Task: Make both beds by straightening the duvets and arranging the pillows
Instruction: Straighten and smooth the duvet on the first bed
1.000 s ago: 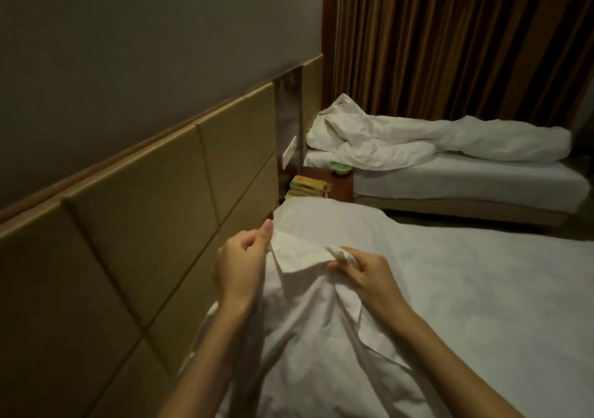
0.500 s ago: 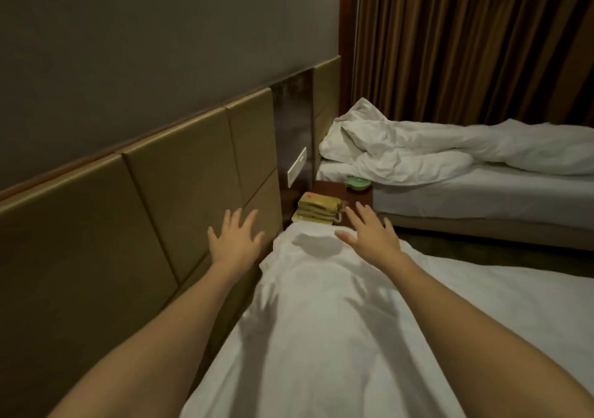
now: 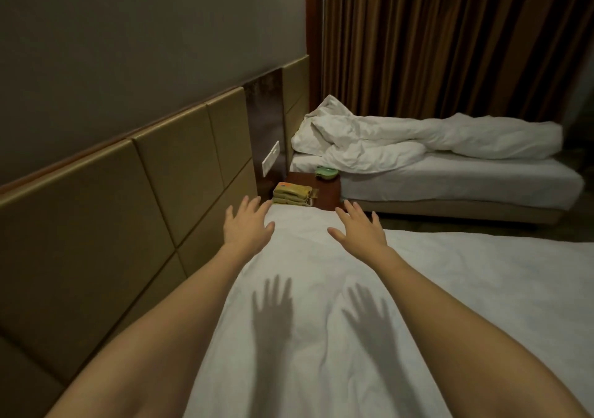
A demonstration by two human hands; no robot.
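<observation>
Counts recorded from the head view. Two beds are seen: a near bed and a far bed. One crumpled duvet is counted on the far bed. Two hands are noted, left hand and right hand. One nightstand, one stack of yellow packets, one green dish, one wall switch plate.

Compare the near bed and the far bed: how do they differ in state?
The near bed has its white cover spread fairly smooth, with only light wrinkles; the far bed has its duvet bunched in a crumpled heap. Both open hands, left hand and right hand, are held above the near bed; nobody is at the far bed. Both have white bedding and stand against the same padded wall.
</observation>
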